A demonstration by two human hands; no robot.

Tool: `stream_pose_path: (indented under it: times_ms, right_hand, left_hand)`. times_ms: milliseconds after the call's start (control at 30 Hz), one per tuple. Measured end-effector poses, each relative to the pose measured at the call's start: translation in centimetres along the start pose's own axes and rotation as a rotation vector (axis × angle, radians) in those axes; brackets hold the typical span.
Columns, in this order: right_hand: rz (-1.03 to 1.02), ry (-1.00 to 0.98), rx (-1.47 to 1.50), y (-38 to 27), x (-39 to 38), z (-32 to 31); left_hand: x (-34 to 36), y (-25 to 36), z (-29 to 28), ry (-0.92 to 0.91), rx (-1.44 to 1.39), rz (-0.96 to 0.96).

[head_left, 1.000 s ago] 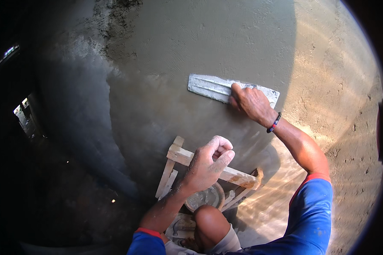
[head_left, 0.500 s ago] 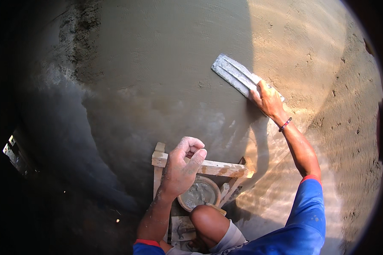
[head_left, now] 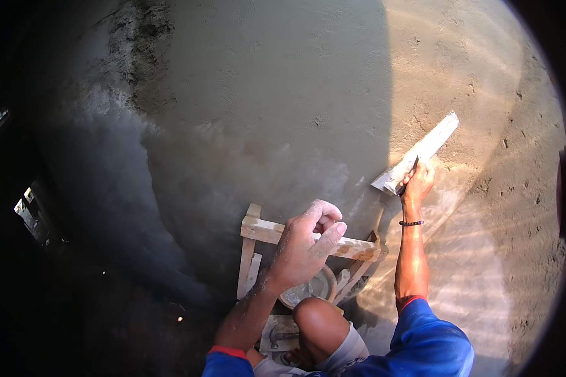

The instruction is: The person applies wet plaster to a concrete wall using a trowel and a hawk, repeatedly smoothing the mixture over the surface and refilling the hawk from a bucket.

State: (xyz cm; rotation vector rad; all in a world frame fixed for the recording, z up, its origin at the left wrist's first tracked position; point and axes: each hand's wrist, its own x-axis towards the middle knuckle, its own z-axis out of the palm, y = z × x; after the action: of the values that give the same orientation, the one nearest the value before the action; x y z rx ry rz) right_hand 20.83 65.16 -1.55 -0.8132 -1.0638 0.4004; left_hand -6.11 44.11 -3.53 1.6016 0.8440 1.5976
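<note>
In my right hand is the handle of a long rectangular plastering trowel, held shut. Its blade slants up to the right against the wet grey plaster wall, on the sunlit part past the shadow edge. A dark bracelet circles that wrist. My left hand, dusted with mortar, holds nothing; the fingers curl loosely and the thumb stands apart. It hovers in front of a wooden trestle's top bar. Partly behind the hand and my knee, a round bucket contains grey mortar.
A hammer lies on a board low between the trestle legs, beside my knee. Rough, unsmoothed plaster runs down the wall's upper left. The left side is very dark, with small bright openings.
My right hand has lowered and turned the trowel, from pointing up-left to up-right, and its blade now lies farther right. My left hand keeps its curled pose; the view has shifted slightly.
</note>
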Motion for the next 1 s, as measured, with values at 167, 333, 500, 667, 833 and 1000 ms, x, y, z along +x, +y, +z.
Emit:
stream_pose_path:
  times_ms: [167, 333, 500, 667, 833, 1000]
  right_hand:
    - [-0.436, 0.044, -0.406, 2.6, -3.6, 10.6]
    - [-0.371, -0.376, -0.503, 0.2, -12.6, 22.7]
    - [-0.400, -0.711, -0.577, 2.8, -19.1, 27.7]
    - [-0.611, -1.302, -0.768, 4.9, -22.1, 26.3]
    - [-0.939, -1.029, -0.782, -8.8, -12.1, 28.3]
    - [-1.382, -1.051, -1.069, -16.1, -6.5, 36.9]
  left_hand:
    - [-0.2, 0.6, 0.1, -0.025, 0.012, 0.068]
    - [-0.7, 1.1, -1.3, 0.057, 0.048, 0.087]
    - [-2.2, 4.1, -2.2, 0.139, 0.153, 0.134]
    - [-4.0, 6.7, -3.8, 0.210, 0.224, 0.191]
    - [-4.3, 6.5, -4.3, 0.222, 0.225, 0.283]
    - [-3.0, 5.3, -3.8, 0.257, 0.272, 0.354]
